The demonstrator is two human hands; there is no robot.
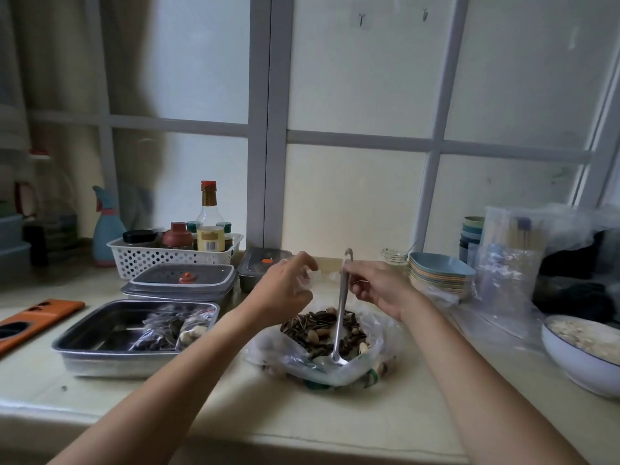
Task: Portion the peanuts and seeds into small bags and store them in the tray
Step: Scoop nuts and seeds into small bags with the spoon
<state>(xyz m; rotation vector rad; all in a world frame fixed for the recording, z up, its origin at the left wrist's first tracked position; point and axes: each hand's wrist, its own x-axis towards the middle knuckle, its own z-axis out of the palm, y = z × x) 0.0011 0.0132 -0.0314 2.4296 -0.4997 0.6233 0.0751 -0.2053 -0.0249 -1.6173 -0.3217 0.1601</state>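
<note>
At lower left of centre the steel tray (94, 330) holds two filled small bags (174, 325). Right of it, mid-frame, the left hand (285, 286) pinches an empty clear bag (313, 276). Just right, the right hand (375, 286) grips a ladle (339, 317), whose bowl rests in the open bag of peanuts and seeds (322, 333) below both hands.

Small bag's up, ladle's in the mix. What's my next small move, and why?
Probably spread open the small bag first: the left hand pinches it just above the peanuts and seeds, the ladle stands in them, and the right hand is at its handle, ready to scoop.
</note>
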